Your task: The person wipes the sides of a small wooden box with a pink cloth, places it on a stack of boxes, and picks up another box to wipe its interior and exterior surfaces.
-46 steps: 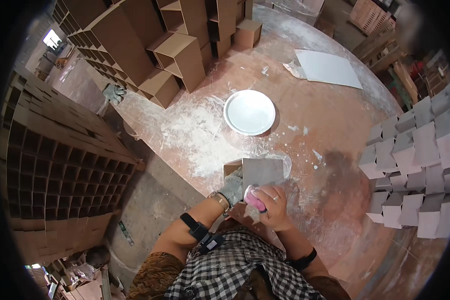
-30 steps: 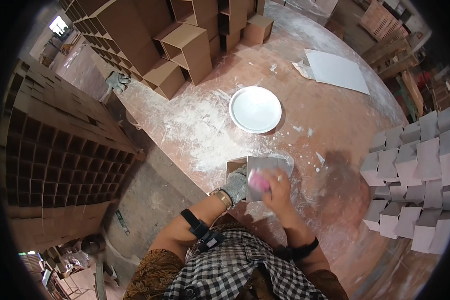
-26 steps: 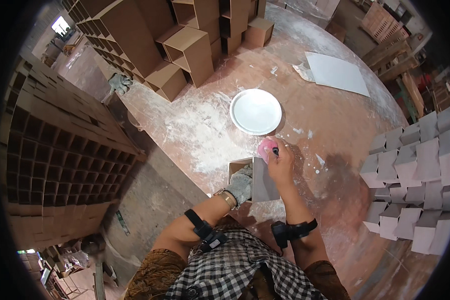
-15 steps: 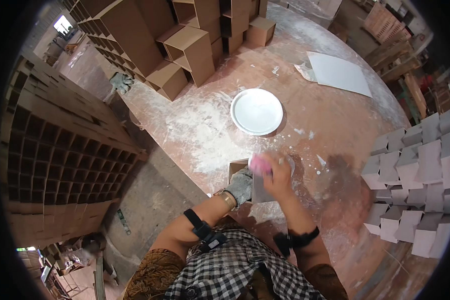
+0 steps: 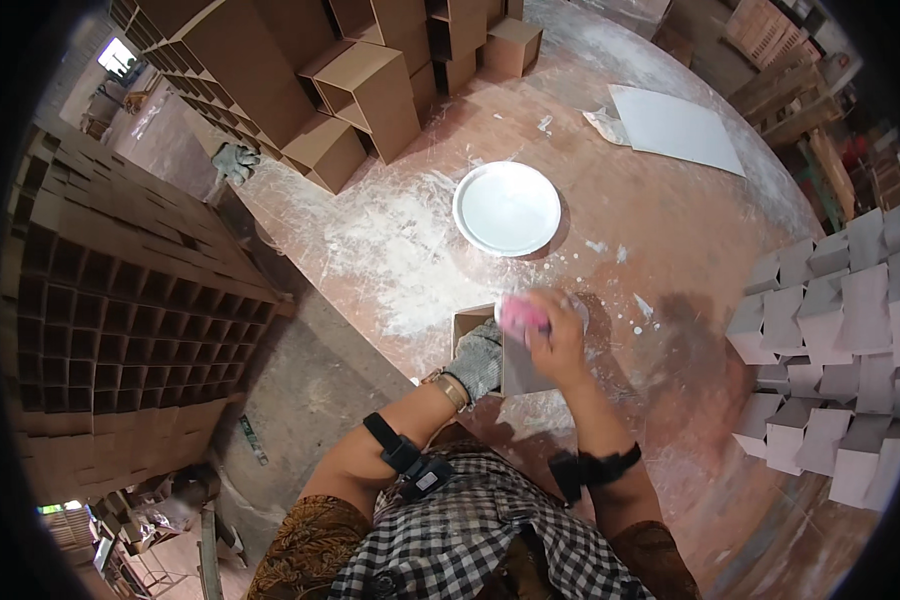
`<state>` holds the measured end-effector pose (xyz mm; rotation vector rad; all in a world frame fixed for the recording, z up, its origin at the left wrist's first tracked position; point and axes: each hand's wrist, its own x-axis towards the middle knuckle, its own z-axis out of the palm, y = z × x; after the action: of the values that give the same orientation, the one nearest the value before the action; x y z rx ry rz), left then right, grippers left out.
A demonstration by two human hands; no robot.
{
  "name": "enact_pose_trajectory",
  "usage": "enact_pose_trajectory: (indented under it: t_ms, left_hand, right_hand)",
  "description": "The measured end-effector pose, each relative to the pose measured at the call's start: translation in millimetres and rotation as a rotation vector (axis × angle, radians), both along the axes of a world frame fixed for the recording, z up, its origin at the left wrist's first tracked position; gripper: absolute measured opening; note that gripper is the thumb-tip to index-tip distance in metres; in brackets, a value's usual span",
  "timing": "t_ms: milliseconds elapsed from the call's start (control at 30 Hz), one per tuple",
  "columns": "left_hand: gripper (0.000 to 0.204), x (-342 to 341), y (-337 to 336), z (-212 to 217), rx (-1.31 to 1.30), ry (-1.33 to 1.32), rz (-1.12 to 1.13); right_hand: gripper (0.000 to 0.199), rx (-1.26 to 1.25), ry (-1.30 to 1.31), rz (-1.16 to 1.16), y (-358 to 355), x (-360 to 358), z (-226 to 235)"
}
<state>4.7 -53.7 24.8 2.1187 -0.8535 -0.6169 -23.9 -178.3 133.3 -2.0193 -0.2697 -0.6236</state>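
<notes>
My left hand [image 5: 478,358], in a grey knitted glove, is at the open side of a small cardboard box [image 5: 526,372] near the table edge. It grips the box, with its fingertips hidden by the box wall. In my bare right hand [image 5: 560,342] is a pink sponge [image 5: 516,314], slightly blurred, held over the grey face of the box. Part of a white round thing shows behind that hand, too hidden to name. Beyond the box stands a round white basin [image 5: 507,210] with whitish contents.
Brown open boxes [image 5: 370,85] are stacked at the far left of the table [image 5: 390,250]. Another glove [image 5: 236,162] lies by them. Grey-white boxes [image 5: 820,320] pile up at right. A white sheet [image 5: 678,132] lies far right. A tall box stack [image 5: 130,330] stands left, beyond a floor gap.
The sponge in my right hand has shifted slightly up and left over the box. My left hand stays at the box. The whole view has tilted a little.
</notes>
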Motion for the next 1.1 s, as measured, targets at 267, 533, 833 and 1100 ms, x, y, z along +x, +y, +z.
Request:
enact_pose_trajectory:
  t_ms: [267,533,833,1100]
  left_hand:
    - [0.049,-10,28,66,0.103,0.189,0.054]
    - [0.053,-5,25,26,0.253,-0.141,-0.154]
    - [0.061,-2,30,47,0.287,-0.103,-0.185]
    - [0.061,-3,29,-18,0.221,-0.066,-0.077]
  right_hand:
    - [0.029,-0.192,-0.026,0.235,3,-71,-6]
    - [0.042,-0.074,-0.020,-0.117,-39,12,-37]
    - [0.035,0.011,0.044,-0.083,-9,-117,-43]
    - [0.031,-0.034,0.123,-0.240,-29,-8,-29]
